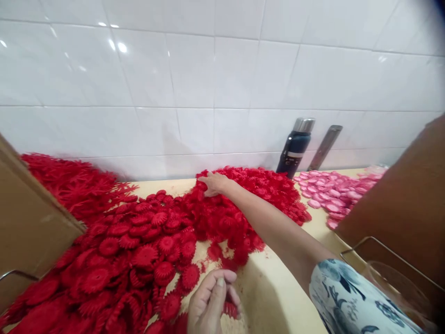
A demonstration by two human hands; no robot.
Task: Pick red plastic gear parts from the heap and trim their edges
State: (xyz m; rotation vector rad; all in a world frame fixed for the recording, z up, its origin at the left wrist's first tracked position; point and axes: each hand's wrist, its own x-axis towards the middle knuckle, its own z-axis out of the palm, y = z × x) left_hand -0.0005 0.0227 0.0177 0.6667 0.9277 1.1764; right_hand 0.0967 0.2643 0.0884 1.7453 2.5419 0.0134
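"Two checks: grip and risk?"

"Your left hand (213,301) is curled, any hold hidden; your right hand (212,184), fingers partly spread, touches the red pieces (222,222) heaped on the worktop (278,287), grip unclear. Your forearm (278,227), low over that heap, might scatter some."

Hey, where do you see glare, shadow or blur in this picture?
Head view: glare spots at upper left on the tiled wall; head view: a soft shadow on the tabletop, picture-right of the left hand; head view: red discs look soft at lower left, and the upper right corner is dark.
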